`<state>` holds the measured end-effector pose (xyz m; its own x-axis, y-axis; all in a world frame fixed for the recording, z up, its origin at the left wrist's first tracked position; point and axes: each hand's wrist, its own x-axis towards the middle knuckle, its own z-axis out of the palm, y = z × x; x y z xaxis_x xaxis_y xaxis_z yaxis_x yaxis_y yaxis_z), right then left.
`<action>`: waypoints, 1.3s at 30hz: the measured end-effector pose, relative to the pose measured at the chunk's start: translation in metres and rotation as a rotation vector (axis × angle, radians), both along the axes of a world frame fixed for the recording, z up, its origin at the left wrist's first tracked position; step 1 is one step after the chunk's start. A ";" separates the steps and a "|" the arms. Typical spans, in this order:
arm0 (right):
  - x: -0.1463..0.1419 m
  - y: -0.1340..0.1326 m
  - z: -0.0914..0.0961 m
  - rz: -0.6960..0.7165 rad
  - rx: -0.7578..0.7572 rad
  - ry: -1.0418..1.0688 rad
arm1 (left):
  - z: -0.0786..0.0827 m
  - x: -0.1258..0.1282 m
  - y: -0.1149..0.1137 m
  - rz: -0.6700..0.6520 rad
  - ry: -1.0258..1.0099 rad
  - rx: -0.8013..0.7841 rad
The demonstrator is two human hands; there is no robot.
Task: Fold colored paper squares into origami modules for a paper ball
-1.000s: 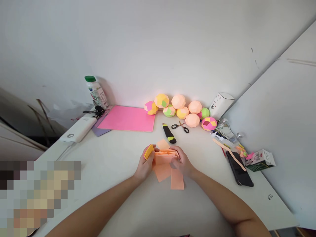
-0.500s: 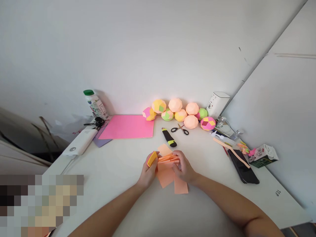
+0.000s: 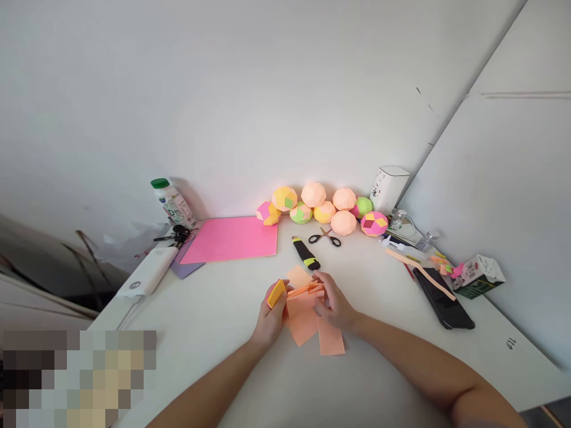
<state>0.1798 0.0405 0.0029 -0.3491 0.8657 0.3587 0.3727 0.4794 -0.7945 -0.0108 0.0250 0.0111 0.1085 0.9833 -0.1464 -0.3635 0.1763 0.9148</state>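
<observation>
On the bench [image 3: 200,315], the left hand [image 3: 268,312] grips orange papers [image 3: 304,304] and, seemingly, a yellow pad [image 3: 276,293]. The right hand [image 3: 335,303] pinches those papers.

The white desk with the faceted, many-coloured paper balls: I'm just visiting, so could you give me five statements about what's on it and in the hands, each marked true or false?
1. The left hand and the right hand both hold peach paper pieces. True.
2. The small yellow rectangular block is in the right hand. False: it is in the left hand.
3. A black-and-lime utility cutter lies beyond the hands. True.
4. The bright pink rectangular sheet lies right of the black-handled scissors. False: it lies left of the scissors.
5. A narrow peach paper strip lies across a flat black phone. True.
</observation>
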 end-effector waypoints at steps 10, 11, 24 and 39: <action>0.001 0.004 0.000 0.005 0.235 -0.024 | -0.001 0.000 0.000 -0.006 0.028 0.015; 0.001 0.004 0.000 -0.015 0.235 -0.021 | -0.001 0.000 0.000 -0.005 0.024 0.010; 0.002 0.004 -0.006 -0.036 0.201 -0.101 | 0.000 -0.001 0.000 -0.008 0.023 -0.032; 0.000 0.006 -0.002 -0.077 0.384 -0.203 | 0.009 0.002 -0.001 -0.024 -0.025 -0.009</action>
